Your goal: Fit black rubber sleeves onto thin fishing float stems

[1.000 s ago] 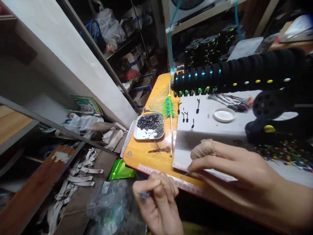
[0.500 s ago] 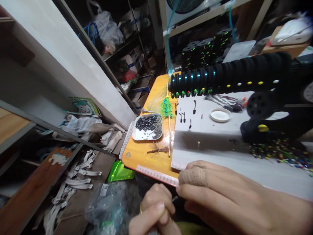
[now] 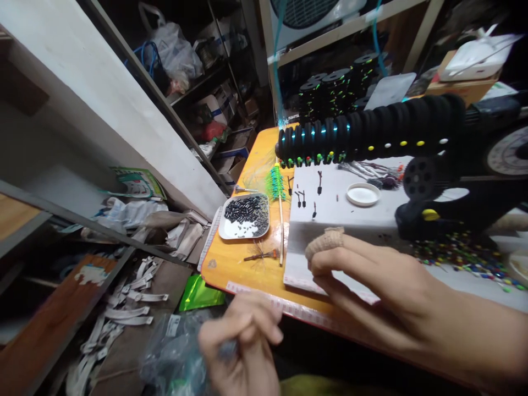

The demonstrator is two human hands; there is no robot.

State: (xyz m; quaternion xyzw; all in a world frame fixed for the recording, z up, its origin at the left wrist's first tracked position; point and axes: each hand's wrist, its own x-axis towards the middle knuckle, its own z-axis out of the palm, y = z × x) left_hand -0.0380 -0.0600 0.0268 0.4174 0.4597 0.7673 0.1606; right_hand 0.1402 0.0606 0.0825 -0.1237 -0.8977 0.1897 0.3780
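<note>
Head view: on my feed the left hand is at lower centre, fingers curled around a blurred greyish bit. Right hand, lower right, fingertips drawn together over the white board (tan wrap on one finger); cannot tell whether it pinches anything. White tray of black pieces on orange bench, centre frame.
</note>
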